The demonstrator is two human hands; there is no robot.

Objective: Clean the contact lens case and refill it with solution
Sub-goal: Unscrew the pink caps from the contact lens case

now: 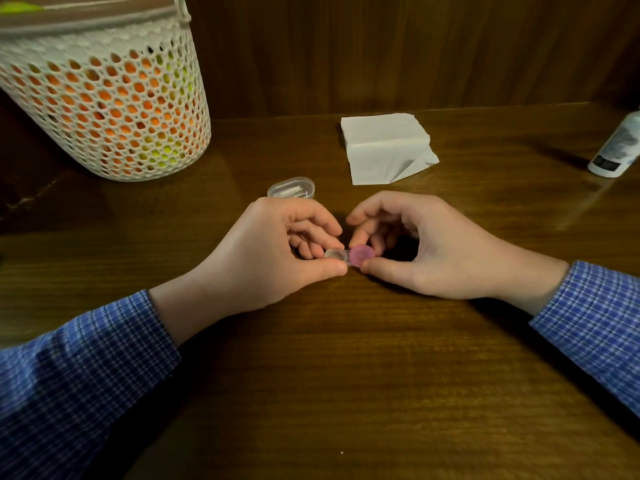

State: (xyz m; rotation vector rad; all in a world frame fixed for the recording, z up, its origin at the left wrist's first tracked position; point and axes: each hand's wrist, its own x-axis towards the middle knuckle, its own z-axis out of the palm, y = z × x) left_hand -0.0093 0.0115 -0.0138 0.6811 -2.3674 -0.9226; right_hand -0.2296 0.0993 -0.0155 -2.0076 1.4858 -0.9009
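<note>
A small clear contact lens case (336,255) lies between my hands near the middle of the wooden table (346,375). My left hand (273,251) pinches its left, uncapped well between thumb and fingers. My right hand (415,247) pinches the pink cap (361,255) on the right well with thumb and fingertips. A white solution bottle (618,147) stands at the far right edge. A folded white tissue stack (386,147) lies behind my right hand.
A clear plastic box (291,188) sits just behind my left hand. A white mesh basket (104,95) with orange and yellow contents stands at the back left. A dark wooden wall closes off the back of the table.
</note>
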